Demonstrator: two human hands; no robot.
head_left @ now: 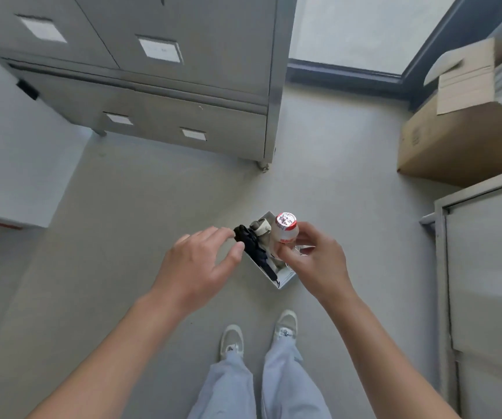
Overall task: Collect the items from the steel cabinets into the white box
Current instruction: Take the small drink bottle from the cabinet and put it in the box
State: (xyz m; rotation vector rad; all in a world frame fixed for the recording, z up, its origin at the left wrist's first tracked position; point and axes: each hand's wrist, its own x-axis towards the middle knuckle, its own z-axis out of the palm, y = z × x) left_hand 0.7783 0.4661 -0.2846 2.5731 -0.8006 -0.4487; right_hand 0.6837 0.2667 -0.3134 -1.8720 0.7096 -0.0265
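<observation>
Holding a small white plastic bottle with a red foil cap (284, 232) upright in the right hand (313, 261), fingers closed around it, directly above the white rectangular box (286, 278) on the floor. Left hand (197, 264) spread loose, grasping nothing, at 9 o'clock of the box. Already lying inside: a folded black umbrella (252, 246) and a beige item, hard to identify. Both grey steel cabinets (183, 71) shut, contents hidden, so remaining items impossible to count.

Bare forearms (141, 343), pale blue trousers (286, 385), 2 grey-white sneakers (286, 325) (laced)
</observation>
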